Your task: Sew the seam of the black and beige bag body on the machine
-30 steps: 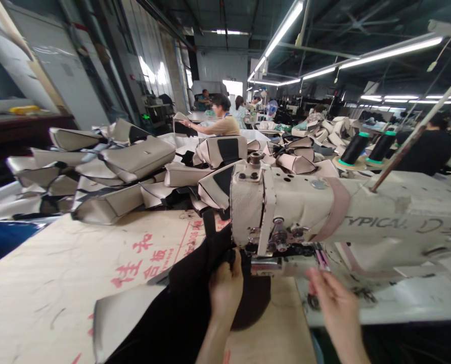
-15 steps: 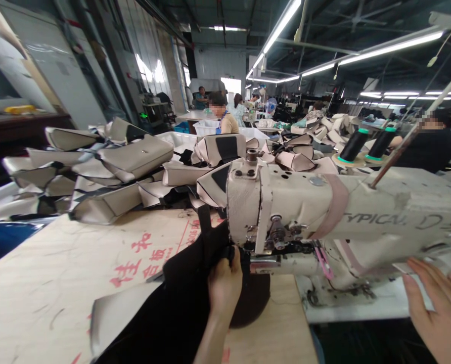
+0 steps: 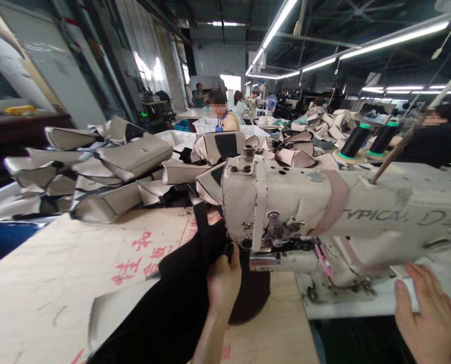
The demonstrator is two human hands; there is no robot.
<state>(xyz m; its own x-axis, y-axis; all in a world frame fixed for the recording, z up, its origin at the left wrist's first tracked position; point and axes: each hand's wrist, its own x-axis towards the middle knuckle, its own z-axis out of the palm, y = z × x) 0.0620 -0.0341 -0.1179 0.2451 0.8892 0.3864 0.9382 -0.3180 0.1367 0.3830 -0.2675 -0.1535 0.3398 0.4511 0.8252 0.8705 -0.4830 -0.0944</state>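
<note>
My left hand (image 3: 223, 285) grips a black fabric-backed piece with a beige leather edge (image 3: 142, 298), feeding it in beside the presser foot (image 3: 274, 247) of a beige sewing machine head (image 3: 278, 202). The fabric's far end goes under the machine's arm, where the needle area is partly hidden. My right hand (image 3: 420, 323) lies far to the right, fingers apart, at the edge of the white machine table (image 3: 347, 303), next to a white slip of card (image 3: 405, 283). It holds nothing. A pink clip (image 3: 323, 258) hangs by the needle bar.
Beige-and-black bag panels (image 3: 107, 172) lie heaped beyond the plywood table (image 3: 51, 288) with red print. Black thread cones (image 3: 356, 141) stand behind the machine. Co-workers sit at the back (image 3: 225, 119) and right (image 3: 430, 141). A dark gap lies below the machine table.
My right hand has moved from near the pink clip out to the right side of the machine table. My left hand and the black piece stay nearly still.
</note>
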